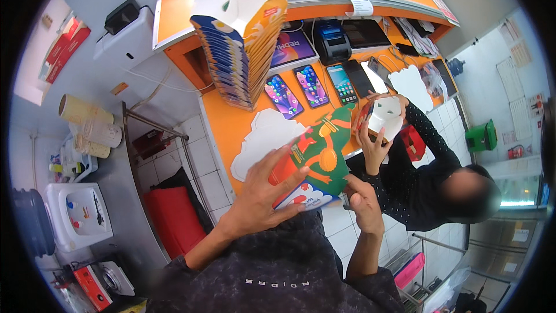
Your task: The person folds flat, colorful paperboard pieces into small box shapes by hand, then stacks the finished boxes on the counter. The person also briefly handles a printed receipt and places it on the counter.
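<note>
1. Left hand [260, 194]: fingers spread wide, palm laid against the face of a flat printed carton blank [315, 159] (green, orange, blue and white). The broad spread looks meant to brace the sheet so it does not flex.
2. Right hand [364, 200]: fingers curled narrow, pinching the carton blank at its lower right edge. Judged to be a grip for folding or steadying a flap; the exact fingertip contact is hidden behind the card.
3. The carton blank is held in the air, tilted, just above the near edge of the orange counter [229, 122], between the two hands.
4. A white die-cut blank [263, 139] lies flat on the counter just behind the held one, printed side down, within easy reach.
5. A tall stack of nested folded cartons [243, 46] stands upright on the counter further back, well apart from the hands; stacking keeps them compact.
6. A row of smartphones [313, 87] lies face up under the counter's raised shelf, beside a small black printer [331, 40].
7. A second person in a dark dotted sleeve [425, 139] sits at the right, both hands on another folded carton [382, 116], shaping it over the counter edge.
8. Stainless table [124, 191] at left carries paper cup stacks [87, 119].
</note>
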Motion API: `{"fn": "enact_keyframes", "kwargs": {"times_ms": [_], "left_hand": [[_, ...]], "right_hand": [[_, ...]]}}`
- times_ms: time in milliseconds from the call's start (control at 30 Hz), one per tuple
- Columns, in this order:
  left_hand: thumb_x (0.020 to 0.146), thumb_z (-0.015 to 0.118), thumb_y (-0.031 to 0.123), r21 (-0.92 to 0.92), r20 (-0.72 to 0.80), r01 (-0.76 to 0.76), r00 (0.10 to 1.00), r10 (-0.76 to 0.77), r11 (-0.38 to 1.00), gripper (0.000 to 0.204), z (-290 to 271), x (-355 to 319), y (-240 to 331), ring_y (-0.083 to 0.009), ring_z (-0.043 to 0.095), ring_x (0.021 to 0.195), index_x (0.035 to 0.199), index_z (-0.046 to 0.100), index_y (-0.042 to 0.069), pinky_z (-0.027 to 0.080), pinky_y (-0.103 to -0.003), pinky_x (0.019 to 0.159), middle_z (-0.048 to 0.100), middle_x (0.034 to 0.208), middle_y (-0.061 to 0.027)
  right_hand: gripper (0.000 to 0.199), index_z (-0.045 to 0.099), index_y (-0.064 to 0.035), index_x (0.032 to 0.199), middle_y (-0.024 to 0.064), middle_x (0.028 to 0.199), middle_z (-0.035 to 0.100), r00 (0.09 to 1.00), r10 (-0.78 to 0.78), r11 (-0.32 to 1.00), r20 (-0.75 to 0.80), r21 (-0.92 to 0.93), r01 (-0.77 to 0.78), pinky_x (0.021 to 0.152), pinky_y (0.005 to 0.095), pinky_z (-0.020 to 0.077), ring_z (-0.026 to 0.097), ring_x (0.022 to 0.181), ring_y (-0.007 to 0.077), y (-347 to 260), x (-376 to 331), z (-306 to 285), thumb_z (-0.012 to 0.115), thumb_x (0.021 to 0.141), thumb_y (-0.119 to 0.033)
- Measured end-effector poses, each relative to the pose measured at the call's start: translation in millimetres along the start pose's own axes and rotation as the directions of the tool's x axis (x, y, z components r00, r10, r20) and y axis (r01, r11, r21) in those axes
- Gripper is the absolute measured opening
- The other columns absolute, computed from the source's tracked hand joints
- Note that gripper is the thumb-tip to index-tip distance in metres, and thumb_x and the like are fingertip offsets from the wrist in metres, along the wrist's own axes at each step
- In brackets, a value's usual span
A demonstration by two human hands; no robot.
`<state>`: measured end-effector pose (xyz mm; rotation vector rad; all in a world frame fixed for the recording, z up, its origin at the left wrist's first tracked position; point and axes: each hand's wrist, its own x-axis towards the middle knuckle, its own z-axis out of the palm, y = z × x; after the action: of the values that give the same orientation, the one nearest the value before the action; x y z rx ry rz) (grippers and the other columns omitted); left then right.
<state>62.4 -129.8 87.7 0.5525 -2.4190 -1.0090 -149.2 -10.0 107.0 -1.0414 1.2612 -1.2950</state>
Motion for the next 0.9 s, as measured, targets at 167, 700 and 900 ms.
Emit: {"fn": "enact_keyframes", "kwargs": {"times_ms": [167,700,900], "left_hand": [[0.077,0.077,0.039,0.034,-0.049,0.018,0.999,-0.016,0.999,0.067,5,1,7,-0.0427,0.027,0.138,0.137,0.052,0.024,0.025,-0.058,0.109,0.027,0.151,-0.0212],[0.076,0.076,0.017,0.064,-0.29,-0.142,0.945,0.154,0.988,0.04,35,-6,1,-0.0287,0.042,0.134,0.114,0.069,0.01,0.021,-0.054,0.114,0.058,0.129,0.0001],[0.074,0.077,0.012,0.103,-0.347,-0.13,0.924,0.159,0.986,0.03,35,-9,1,-0.029,0.05,0.126,0.104,0.073,0.008,0.031,-0.053,0.111,0.064,0.113,-0.0016]], "right_hand": [[0.028,0.066,0.0042,0.106,0.0092,0.088,0.07,0.998,0.042,0.977,-0.048,-0.207,-0.051,0.07,0.0249,0.0486,0.064,0.078,0.0112,-3,1,8,0.07,0.087,-0.016],[0.017,0.067,-0.0018,0.098,0.0097,0.085,0.065,0.978,-0.21,0.853,0.016,-0.485,0.191,0.086,0.0379,0.0451,0.061,0.078,0.0245,-3,4,30,0.068,0.081,-0.002],[0.016,0.065,-0.0045,0.092,0.0087,0.088,0.067,0.956,-0.246,0.828,-0.158,-0.548,0.122,0.096,0.0413,0.0408,0.062,0.085,0.0257,2,-1,39,0.071,0.078,-0.001]]}}
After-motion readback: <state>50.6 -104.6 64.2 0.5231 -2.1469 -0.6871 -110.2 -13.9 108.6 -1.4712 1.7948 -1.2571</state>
